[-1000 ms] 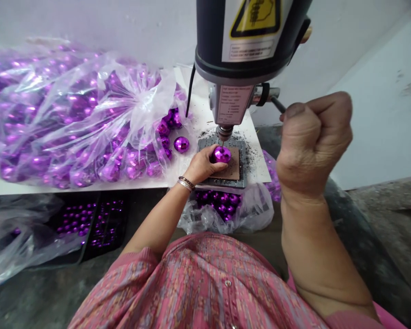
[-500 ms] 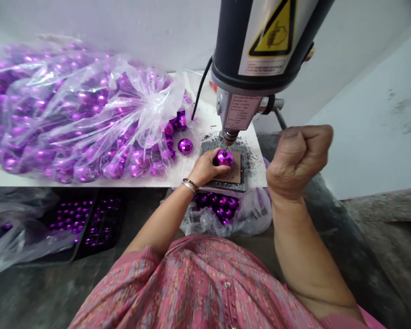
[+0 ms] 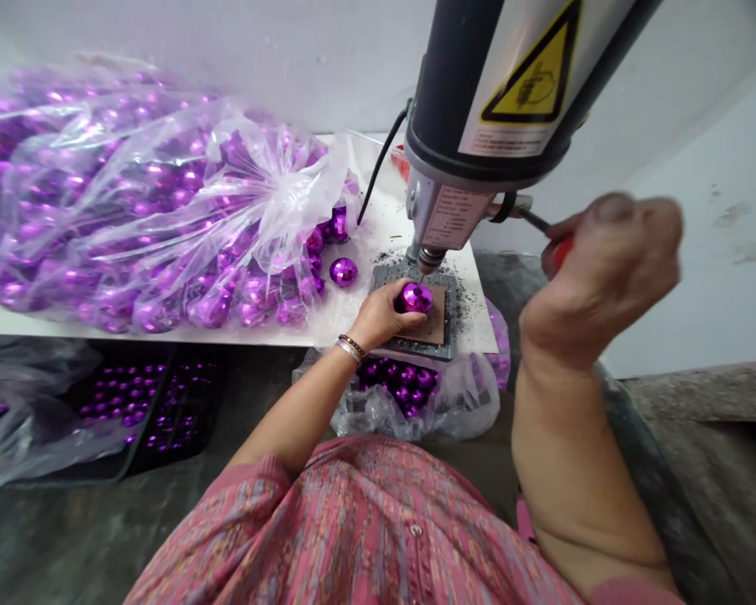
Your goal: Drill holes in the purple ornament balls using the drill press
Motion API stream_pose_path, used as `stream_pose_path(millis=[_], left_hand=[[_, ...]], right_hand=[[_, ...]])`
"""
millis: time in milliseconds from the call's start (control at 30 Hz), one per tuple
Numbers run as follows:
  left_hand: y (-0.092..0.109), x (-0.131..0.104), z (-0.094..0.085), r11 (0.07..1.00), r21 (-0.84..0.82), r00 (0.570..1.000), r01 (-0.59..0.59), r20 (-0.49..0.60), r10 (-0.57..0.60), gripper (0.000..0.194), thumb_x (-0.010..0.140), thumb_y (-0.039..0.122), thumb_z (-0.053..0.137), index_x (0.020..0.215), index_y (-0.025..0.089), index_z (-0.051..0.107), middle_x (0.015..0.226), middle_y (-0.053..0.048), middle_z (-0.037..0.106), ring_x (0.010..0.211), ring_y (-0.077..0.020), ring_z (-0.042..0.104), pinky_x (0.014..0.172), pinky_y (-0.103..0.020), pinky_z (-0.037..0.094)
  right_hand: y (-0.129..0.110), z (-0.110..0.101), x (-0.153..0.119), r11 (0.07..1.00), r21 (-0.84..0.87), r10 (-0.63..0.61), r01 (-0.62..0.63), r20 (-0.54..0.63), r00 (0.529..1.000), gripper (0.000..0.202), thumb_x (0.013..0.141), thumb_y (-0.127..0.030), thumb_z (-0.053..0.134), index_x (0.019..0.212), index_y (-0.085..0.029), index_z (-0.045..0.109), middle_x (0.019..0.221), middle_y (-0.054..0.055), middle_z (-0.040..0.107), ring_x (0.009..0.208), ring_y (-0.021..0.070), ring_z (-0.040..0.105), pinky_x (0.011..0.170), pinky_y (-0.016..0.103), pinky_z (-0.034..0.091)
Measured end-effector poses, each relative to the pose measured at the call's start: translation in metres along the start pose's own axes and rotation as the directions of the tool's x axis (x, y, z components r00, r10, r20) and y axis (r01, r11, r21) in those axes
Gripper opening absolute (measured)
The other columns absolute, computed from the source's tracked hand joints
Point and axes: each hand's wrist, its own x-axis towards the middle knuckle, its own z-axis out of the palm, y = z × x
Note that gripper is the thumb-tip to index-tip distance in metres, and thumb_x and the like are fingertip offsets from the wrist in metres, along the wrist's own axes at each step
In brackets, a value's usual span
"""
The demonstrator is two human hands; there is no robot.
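Note:
My left hand [image 3: 383,316] pinches a shiny purple faceted ball [image 3: 417,297] between thumb and fingers. The ball sits on a brown board [image 3: 433,323] on the grey base plate [image 3: 450,349] of a drill press [image 3: 479,126]. Just above the ball is the thin bit under the chuck [image 3: 429,259]; a dark hole or spot shows in the ball's top. At the right, my right hand [image 3: 605,269] is closed around the red knob of the press's feed lever [image 3: 534,220].
A large clear bag [image 3: 164,202] of purple balls fills the table's left side. One loose ball [image 3: 343,271] lies near its mouth. Dark shavings surround the base. Below the table edge stand an open bag [image 3: 472,403] of balls and a black crate [image 3: 144,420].
My right hand has moved up and to the right with the lever, and the red knob now shows. The bit stands slightly higher off the ball. My left hand still holds the ball.

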Motion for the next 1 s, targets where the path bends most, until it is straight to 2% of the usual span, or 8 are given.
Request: stream_pose_path(millis=[167, 400, 500, 567, 633, 733, 867, 1000], left_hand=[[-0.008, -0.016, -0.009, 0.997, -0.032, 0.997, -0.073, 0.029, 0.074, 0.061, 0.077, 0.023, 0.082, 0.135, 0.018, 0.064, 0.127, -0.007, 0.074, 0.117, -0.0248, 0.069, 0.107, -0.038, 0.053], [-0.019, -0.04, -0.035, 0.969, 0.045, 0.958, -0.244, 0.166, 0.234, 0.081, 0.073, 0.037, 0.089, 0.147, 0.024, 0.059, 0.152, -0.014, 0.061, 0.14, -0.0316, 0.057, 0.118, -0.045, 0.047], [-0.029, -0.029, -0.052, 0.993, 0.069, 0.992, -0.091, -0.085, 0.097, 0.056, 0.091, 0.039, 0.072, 0.144, 0.021, 0.062, 0.14, -0.014, 0.069, 0.121, -0.0271, 0.068, 0.109, -0.043, 0.053], [-0.038, -0.012, -0.062, 0.99, 0.099, 0.95, 0.097, -0.306, -0.062, 0.044, 0.097, 0.029, 0.06, 0.14, 0.016, 0.064, 0.134, -0.016, 0.071, 0.117, -0.0263, 0.069, 0.11, -0.041, 0.051], [-0.045, 0.007, -0.068, 0.958, 0.129, 0.893, 0.257, -0.41, -0.185, 0.045, 0.095, 0.021, 0.059, 0.139, 0.012, 0.064, 0.134, -0.019, 0.07, 0.121, -0.0284, 0.068, 0.113, -0.041, 0.048], [-0.049, 0.025, -0.069, 0.907, 0.183, 0.886, 0.379, -0.356, -0.298, 0.057, 0.089, 0.021, 0.068, 0.144, 0.01, 0.058, 0.133, -0.022, 0.069, 0.125, -0.033, 0.067, 0.114, -0.043, 0.047], [-0.049, 0.023, -0.064, 0.906, 0.164, 0.891, 0.389, -0.318, -0.325, 0.071, 0.079, 0.023, 0.078, 0.146, 0.014, 0.055, 0.128, -0.018, 0.071, 0.122, -0.0326, 0.068, 0.11, -0.044, 0.048], [-0.044, 0.007, -0.065, 0.904, -0.301, 0.881, 0.303, -0.272, -0.386, 0.047, 0.078, 0.034, 0.078, 0.12, 0.019, 0.064, 0.106, -0.008, 0.075, 0.096, -0.0215, 0.072, 0.088, -0.032, 0.056]], right_hand=[[-0.016, 0.005, 0.031, 0.989, 0.091, 0.111, -0.121, 0.108, 0.988, 0.04, 0.098, -0.045, 0.046, 0.07, -0.018, 0.037, 0.06, -0.005, 0.043, 0.055, 0.0025, 0.039, 0.064, 0.022, 0.035], [-0.021, 0.007, 0.027, 0.976, 0.13, 0.162, -0.174, 0.096, 0.982, 0.038, 0.102, -0.036, 0.043, 0.07, -0.018, 0.034, 0.058, -0.006, 0.038, 0.053, 0.0016, 0.038, 0.063, 0.021, 0.034], [-0.022, 0.004, 0.025, 0.976, 0.098, 0.186, -0.196, 0.108, 0.977, 0.041, 0.102, -0.04, 0.042, 0.069, -0.017, 0.037, 0.058, -0.006, 0.039, 0.055, -0.0001, 0.042, 0.063, 0.021, 0.034], [-0.019, 0.002, 0.025, 0.982, 0.081, 0.163, -0.171, 0.1, 0.982, 0.043, 0.103, -0.043, 0.039, 0.069, -0.017, 0.038, 0.059, -0.005, 0.04, 0.055, 0.0003, 0.044, 0.063, 0.023, 0.034], [-0.016, 0.002, 0.024, 0.987, 0.081, 0.132, -0.139, 0.09, 0.987, 0.043, 0.103, -0.044, 0.04, 0.07, -0.017, 0.038, 0.059, -0.005, 0.04, 0.055, 0.0013, 0.043, 0.063, 0.025, 0.033], [-0.016, 0.002, 0.022, 0.987, 0.091, 0.127, -0.136, 0.092, 0.988, 0.044, 0.101, -0.048, 0.044, 0.07, -0.017, 0.04, 0.059, -0.006, 0.04, 0.056, 0.0011, 0.043, 0.065, 0.024, 0.035], [-0.021, 0.0, 0.02, 0.981, 0.054, 0.179, -0.185, 0.096, 0.979, 0.042, 0.098, -0.05, 0.044, 0.074, -0.016, 0.047, 0.061, -0.007, 0.043, 0.058, -0.0015, 0.043, 0.068, 0.021, 0.037], [-0.02, -0.002, 0.017, 0.982, 0.061, 0.171, -0.177, 0.087, 0.981, 0.043, 0.098, -0.052, 0.045, 0.077, -0.015, 0.05, 0.062, -0.006, 0.046, 0.059, -0.0014, 0.044, 0.07, 0.021, 0.04]])
